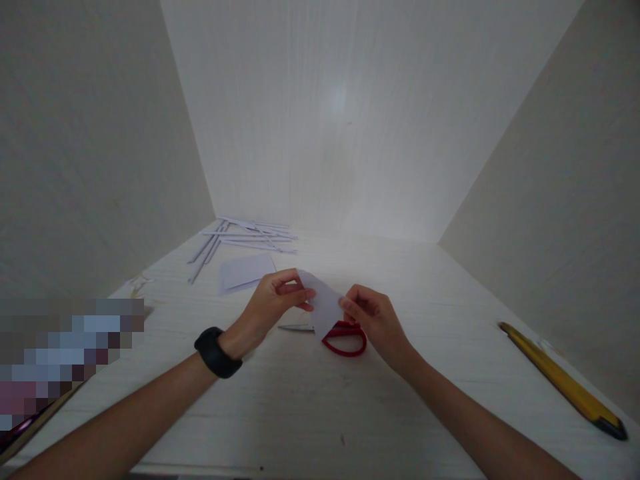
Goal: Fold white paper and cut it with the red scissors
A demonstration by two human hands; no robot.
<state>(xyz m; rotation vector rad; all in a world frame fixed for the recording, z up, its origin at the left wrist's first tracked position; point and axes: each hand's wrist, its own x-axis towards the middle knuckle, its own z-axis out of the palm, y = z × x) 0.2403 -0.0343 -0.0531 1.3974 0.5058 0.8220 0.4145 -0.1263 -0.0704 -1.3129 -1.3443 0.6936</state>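
A small piece of white paper [324, 303] is held up between my two hands, tilted so one corner points down. My left hand [283, 297], with a black band on the wrist, pinches its left side between thumb and fingers. On the right edge, my right hand [370, 310] grips the paper with its thumb and curled fingers. Scissors with red handles [350, 343] lie on the table just below, their blades partly hidden behind the paper. Beyond my left hand lie some flat white paper sheets [245, 272].
Several thin rolled white paper sticks [250, 233] are heaped at the back left. A yellow utility knife [560, 380] lies along the right side. White panels rise at the back and both sides of the white table [290, 407]. A pixelated patch covers the left edge.
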